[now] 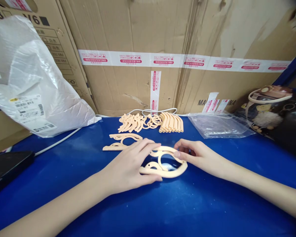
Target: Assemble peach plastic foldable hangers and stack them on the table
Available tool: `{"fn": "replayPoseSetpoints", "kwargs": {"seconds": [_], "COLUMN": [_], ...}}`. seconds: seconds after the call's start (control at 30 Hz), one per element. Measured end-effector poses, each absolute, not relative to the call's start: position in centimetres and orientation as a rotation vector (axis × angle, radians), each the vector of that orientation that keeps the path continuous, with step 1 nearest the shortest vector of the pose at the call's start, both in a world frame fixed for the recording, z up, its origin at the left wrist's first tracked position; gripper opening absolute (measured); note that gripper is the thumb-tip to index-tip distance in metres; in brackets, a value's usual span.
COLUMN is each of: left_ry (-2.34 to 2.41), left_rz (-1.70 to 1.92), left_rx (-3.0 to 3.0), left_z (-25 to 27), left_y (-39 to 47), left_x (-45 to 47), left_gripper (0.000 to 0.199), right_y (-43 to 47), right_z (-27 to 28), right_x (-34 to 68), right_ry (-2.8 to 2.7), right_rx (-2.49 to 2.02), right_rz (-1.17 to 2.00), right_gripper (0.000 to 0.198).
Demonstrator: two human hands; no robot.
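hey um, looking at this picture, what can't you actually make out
All in the head view:
Left end of the cream frame: covered by the left hand.
Right end of the lower cream piece behind it: blocked by the same hand.
Right hand: some curled fingers sit behind its thumb, so its grip is unclear.
Fine print on the label of the white bag: too small.
Black device: cut off by the left edge.

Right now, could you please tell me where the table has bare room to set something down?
Bare table lies between the forearms, nearest the person, and between the right forearm and clear bag. Tan pieces crowd the space between and beyond the left hand and right hand.
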State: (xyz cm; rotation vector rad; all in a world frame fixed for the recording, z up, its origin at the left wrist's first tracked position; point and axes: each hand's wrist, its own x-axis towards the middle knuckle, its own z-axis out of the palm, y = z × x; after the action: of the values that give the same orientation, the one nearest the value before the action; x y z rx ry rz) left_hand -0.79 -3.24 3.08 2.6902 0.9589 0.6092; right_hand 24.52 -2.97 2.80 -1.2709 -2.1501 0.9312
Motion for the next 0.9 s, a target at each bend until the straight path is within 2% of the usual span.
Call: {"fn": "replayPoseSetpoints", "kwargs": {"seconds": [0.1, 0.2, 0.3, 0.47, 0.57, 0.67, 0.8, 0.9], "left_ry": [1.023, 1.012, 0.981, 0.972, 0.966, 0.953, 0.886, 0.873], "left_rz": [0.716, 0.741, 0.765, 0.751, 0.74, 0.716, 0.7, 0.696], "left_rx": [2.819, 2.957, 3.098, 3.273, 3.318, 3.335, 3.365, 3.299], "left_z": [3.1, 2.9, 2.8, 2.6, 2.6, 2.7, 2.7, 2.8], "left_y": [-3.0, -3.0, -3.0, -3.0, -2.9, -2.9, -3.3, -3.9], "left_x": [-0.9, -1.0, -0.9, -0.8, -0.7, -0.7, -0.5, -0.2], "left_gripper": [0.066, 0.071, 0.076, 0.055, 0.053, 0.058, 0.081, 0.074], "right_y": [-2.7, -2.9, -3.1, -3.2, -3.2, -3.3, -3.5, -3.6], "right_z": [2.9, 3.0, 2.9, 2.7, 2.8, 3.0, 3.1, 2.9], "right_x": [24.6, 24.4, 24.2, 24.0, 23.9, 23.8, 23.7, 23.7], "right_ry": [-1.957, -1.794, -1.788, -1.824, -1.835, -1.847, -1.879, -1.913], "right_rx": [-1.159, -1.069, -1.022, -1.032, -1.048, -1.036, -1.027, -1.007], "right_rz": [1.308, 1.487, 1.494, 1.459, 1.453, 1.453, 1.482, 1.486], "right_gripper": [0.038, 0.035, 0.033, 0.034, 0.034, 0.035, 0.036, 0.036]}}
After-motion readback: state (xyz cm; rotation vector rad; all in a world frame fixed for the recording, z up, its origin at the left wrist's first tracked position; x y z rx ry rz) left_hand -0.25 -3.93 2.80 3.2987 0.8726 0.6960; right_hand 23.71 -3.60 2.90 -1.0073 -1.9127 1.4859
